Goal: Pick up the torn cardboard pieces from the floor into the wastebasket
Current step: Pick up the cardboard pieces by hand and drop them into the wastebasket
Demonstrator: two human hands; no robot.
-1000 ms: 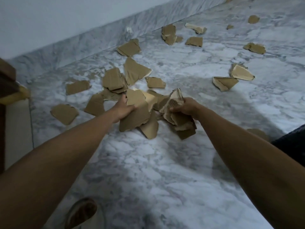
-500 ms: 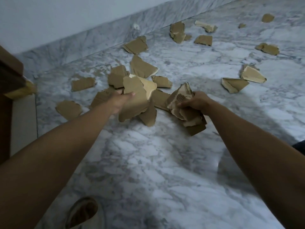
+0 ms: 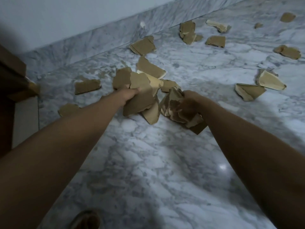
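Hands: left (image 3: 128,96), right (image 3: 189,103) clutch cardboard pieces (image 3: 140,96) | fingers hidden, frame blurred

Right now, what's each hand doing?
Left hand: closed on a bunch of cardboard pieces.
Right hand: closed on a crumpled wad of cardboard.
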